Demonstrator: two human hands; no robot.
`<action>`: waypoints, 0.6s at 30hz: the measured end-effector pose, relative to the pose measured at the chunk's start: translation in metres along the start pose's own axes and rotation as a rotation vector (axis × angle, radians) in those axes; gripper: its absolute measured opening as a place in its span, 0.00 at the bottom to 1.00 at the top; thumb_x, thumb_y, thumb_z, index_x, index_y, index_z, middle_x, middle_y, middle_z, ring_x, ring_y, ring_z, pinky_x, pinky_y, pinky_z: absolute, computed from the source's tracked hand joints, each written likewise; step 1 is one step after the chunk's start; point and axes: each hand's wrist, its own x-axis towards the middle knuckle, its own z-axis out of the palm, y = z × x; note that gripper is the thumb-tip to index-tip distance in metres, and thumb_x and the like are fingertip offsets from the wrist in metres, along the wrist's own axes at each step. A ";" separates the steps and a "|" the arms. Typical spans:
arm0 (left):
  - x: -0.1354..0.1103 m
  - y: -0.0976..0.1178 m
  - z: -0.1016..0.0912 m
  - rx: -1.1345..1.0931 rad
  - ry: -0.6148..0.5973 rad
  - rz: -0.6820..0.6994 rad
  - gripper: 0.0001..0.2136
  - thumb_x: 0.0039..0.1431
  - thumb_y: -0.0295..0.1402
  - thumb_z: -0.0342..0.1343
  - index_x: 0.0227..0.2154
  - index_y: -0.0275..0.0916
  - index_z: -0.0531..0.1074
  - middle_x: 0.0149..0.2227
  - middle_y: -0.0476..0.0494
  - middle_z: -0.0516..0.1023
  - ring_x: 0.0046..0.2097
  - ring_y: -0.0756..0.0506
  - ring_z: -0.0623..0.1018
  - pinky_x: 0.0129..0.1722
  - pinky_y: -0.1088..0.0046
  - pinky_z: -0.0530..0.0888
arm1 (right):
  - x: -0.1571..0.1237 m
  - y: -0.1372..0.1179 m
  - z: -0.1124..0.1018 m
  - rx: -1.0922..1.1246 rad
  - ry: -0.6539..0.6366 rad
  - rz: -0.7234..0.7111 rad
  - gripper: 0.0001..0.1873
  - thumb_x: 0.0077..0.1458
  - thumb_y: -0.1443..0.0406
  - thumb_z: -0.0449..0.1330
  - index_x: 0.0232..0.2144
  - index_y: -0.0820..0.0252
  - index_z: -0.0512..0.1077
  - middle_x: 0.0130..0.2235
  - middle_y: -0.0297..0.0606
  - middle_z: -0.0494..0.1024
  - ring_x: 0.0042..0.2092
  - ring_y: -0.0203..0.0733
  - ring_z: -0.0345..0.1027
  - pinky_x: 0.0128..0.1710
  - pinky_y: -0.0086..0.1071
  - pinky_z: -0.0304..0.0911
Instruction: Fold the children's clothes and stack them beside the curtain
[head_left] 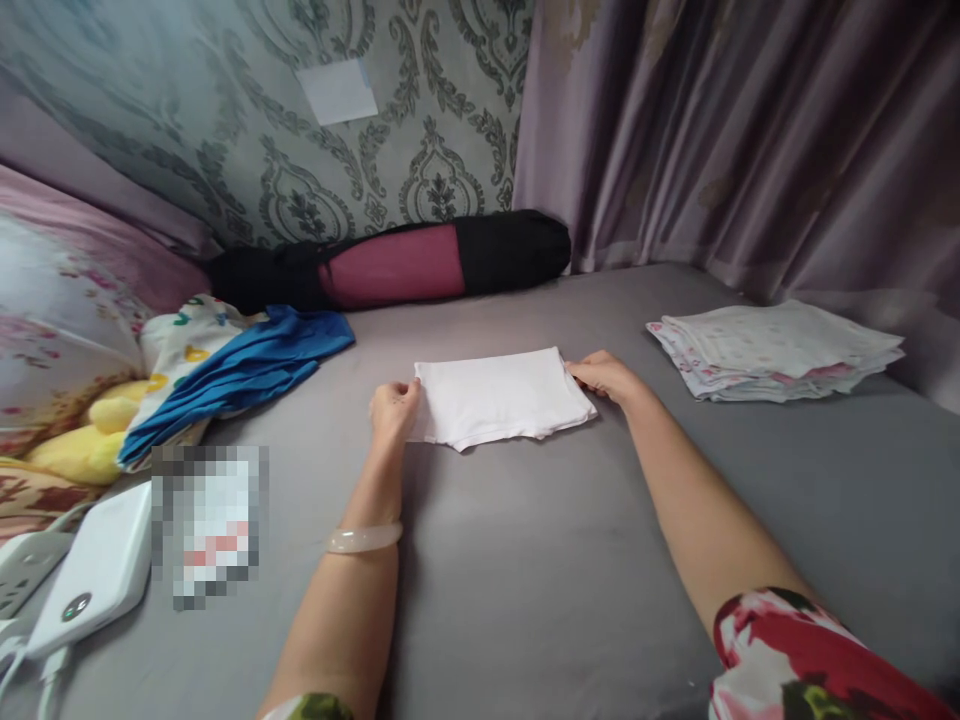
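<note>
A folded white cloth (501, 397) lies flat on the grey bed sheet (540, 560) in the middle of the view. My left hand (393, 408) pinches the cloth's left edge, fingers closed on the fabric. At the cloth's far right corner, my right hand (606, 376) grips the fabric with curled fingers. A pale bangle (363, 539) sits on my left wrist.
A stack of folded patterned cloths (776, 352) lies at the right. A blue garment (244, 372) over a printed cloth and a yellow plush toy (90, 432) lie at the left. A black and maroon roll bag (405, 262) rests against the wall. A white power bank (94, 570) sits front left.
</note>
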 end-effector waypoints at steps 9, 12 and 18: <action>-0.002 0.005 -0.004 -0.093 -0.039 -0.039 0.16 0.53 0.46 0.51 0.28 0.39 0.74 0.26 0.42 0.77 0.32 0.42 0.78 0.30 0.71 0.69 | -0.006 -0.005 -0.002 -0.026 -0.011 -0.032 0.13 0.56 0.59 0.60 0.24 0.61 0.72 0.16 0.25 0.60 0.18 0.29 0.48 0.18 0.27 0.42; -0.002 0.004 -0.008 -0.218 -0.078 -0.055 0.14 0.50 0.45 0.54 0.26 0.38 0.73 0.20 0.48 0.71 0.25 0.46 0.73 0.25 0.74 0.66 | -0.008 -0.006 -0.004 -0.046 -0.023 -0.055 0.11 0.55 0.61 0.60 0.27 0.63 0.75 0.17 0.26 0.63 0.18 0.29 0.51 0.19 0.26 0.45; -0.009 0.013 -0.023 -0.367 -0.213 -0.135 0.12 0.43 0.41 0.59 0.26 0.36 0.73 0.15 0.53 0.65 0.18 0.50 0.65 0.20 0.75 0.61 | -0.015 -0.013 -0.007 -0.223 -0.018 -0.167 0.07 0.48 0.65 0.61 0.26 0.63 0.78 0.22 0.36 0.74 0.27 0.36 0.68 0.23 0.25 0.53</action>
